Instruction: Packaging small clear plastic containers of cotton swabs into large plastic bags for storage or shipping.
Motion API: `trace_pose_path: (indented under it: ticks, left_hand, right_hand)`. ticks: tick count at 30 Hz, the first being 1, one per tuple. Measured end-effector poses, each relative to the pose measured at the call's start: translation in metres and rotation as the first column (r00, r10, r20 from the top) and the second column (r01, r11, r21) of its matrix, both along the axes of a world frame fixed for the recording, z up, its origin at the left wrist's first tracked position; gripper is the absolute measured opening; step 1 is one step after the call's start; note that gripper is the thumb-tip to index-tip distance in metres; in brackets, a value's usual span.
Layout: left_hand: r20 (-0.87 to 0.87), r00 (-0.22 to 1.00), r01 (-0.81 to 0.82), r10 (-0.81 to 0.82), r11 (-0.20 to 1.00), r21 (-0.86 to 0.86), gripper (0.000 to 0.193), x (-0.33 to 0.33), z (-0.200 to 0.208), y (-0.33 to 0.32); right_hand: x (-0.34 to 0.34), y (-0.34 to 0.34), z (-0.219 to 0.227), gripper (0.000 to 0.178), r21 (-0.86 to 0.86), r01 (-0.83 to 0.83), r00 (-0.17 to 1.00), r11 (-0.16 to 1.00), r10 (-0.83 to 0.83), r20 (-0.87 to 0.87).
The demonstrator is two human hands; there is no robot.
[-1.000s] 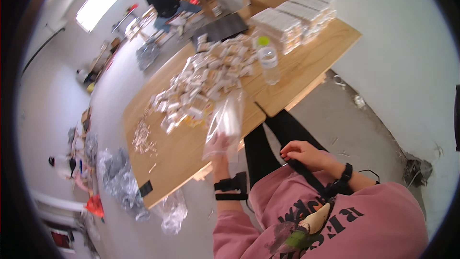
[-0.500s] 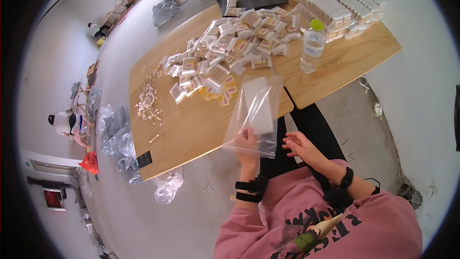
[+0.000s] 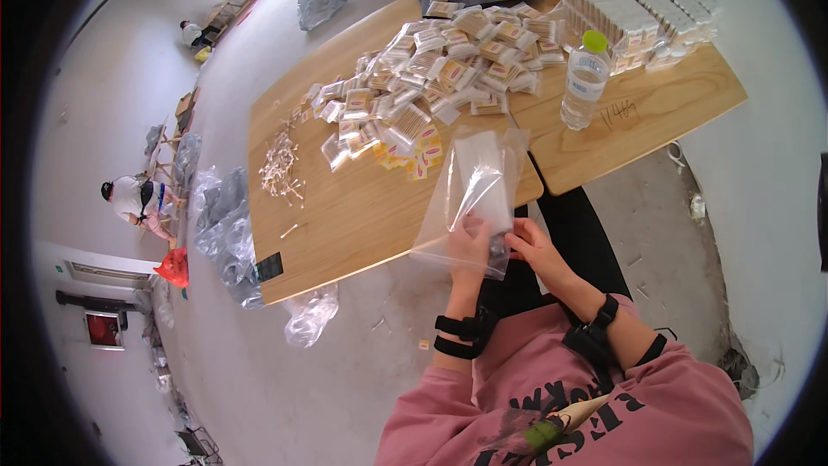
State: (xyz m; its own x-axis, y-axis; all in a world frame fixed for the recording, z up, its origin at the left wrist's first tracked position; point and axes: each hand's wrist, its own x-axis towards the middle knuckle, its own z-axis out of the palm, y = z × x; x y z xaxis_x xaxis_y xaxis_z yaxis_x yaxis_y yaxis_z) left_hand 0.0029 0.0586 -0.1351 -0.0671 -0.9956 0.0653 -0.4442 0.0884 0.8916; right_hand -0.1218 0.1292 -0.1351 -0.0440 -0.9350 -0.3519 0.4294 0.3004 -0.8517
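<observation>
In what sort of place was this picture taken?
Probably a hand-packing workshop: pale wooden tables bear a heap of clear plastic cotton-swab packets, loose white cotton swabs and stacked white rectangular bundles.

Handwritten figures are borne by the wooden tabletop, upper right; black letters are printed across the pink sweatshirt, lower right; blue print is seen on the bottle, upper right.

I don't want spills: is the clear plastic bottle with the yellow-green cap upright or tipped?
Upright: the bottle stands on the light wooden tabletop, cap uppermost.
</observation>
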Motion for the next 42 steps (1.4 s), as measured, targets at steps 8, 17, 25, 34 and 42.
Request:
trace_pose_path:
  ticks: [8,17,25,34,42]
  left_hand:
    - [-0.216,0.971,0.199,-0.107,0.861,0.469,0.029,-0.002,0.002,0.006]
    - [-0.229,0.918,0.396,-0.325,0.785,0.476,0.016,-0.017,0.075,0.050]
    - [-0.368,0.910,0.392,-0.193,0.690,0.608,0.024,0.020,0.101,0.089]
    - [-0.539,0.842,0.348,-0.012,0.775,0.527,0.025,-0.005,0.135,0.096]
    - [-0.529,0.849,0.333,0.005,0.771,0.543,0.026,-0.012,0.126,0.098]
  right_hand:
    - [-0.008,0.009,-0.007,0.025,-0.023,-0.081,0.994,0.996,0.082,0.073]
    - [-0.031,0.009,-0.002,0.054,-0.079,-0.030,0.675,0.996,0.078,0.734]
    - [-0.042,0.012,-0.015,0.050,0.081,0.164,0.569,0.983,-0.161,0.806]
    - [-0.030,0.023,0.006,0.073,-0.285,-0.131,0.511,0.950,0.311,0.801]
    - [-0.036,0.036,0.014,0.063,-0.128,-0.041,0.527,0.991,0.130,0.840]
